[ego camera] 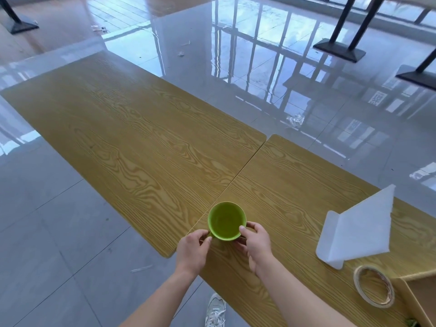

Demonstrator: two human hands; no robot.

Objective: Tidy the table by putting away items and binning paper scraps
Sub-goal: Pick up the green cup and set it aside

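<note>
A green bowl [226,220] stands near the front edge of the wooden table [146,138], right over the seam between two tabletops. My left hand [193,250] grips its left side with thumb and fingers. My right hand [256,244] grips its right side, thumb on the rim. The bowl looks empty inside. To the right lies a folded white foam sheet [356,230], and a roll of tape [374,286] rests in front of it.
A cardboard box corner [420,296] shows at the bottom right beside the tape. Glossy tiled floor surrounds the table, with small scraps [295,120] lying on it. Black table bases [339,49] stand at the far right. My shoe [215,310] is under the table edge.
</note>
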